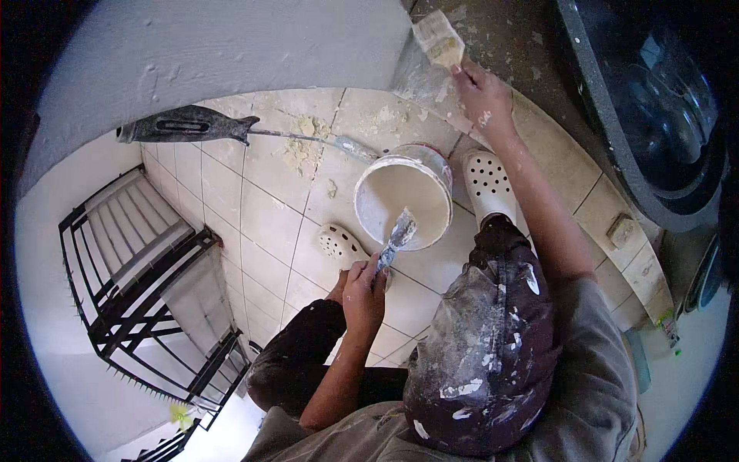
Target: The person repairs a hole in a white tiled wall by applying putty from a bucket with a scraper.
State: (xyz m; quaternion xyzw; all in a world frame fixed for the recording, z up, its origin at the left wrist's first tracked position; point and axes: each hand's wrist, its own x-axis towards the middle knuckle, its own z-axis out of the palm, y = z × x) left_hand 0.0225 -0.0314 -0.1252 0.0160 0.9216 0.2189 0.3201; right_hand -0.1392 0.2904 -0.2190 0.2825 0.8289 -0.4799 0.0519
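Observation:
My left hand (362, 296) is closed round the handle of a paint-smeared scraper (402, 227), its blade over the open mouth of a white bucket (371, 202) of pale, creamy material. My right hand (483, 104) is raised at the top, gripping a pale flat brush (437, 38) against the whitish-smeared surface beside the wall's edge. Behind the bucket a paint roller (354, 148) lies on the floor, on a rod with a dark handle.
Pale flakes (302, 137) litter the tiled floor (262, 208). My white clogs (486, 185) flank the bucket. A white wall (215, 46) rises ahead. A black metal railing (115, 308) stands at left. A dark basin (639, 108) and tiled edge (570, 165) are at right.

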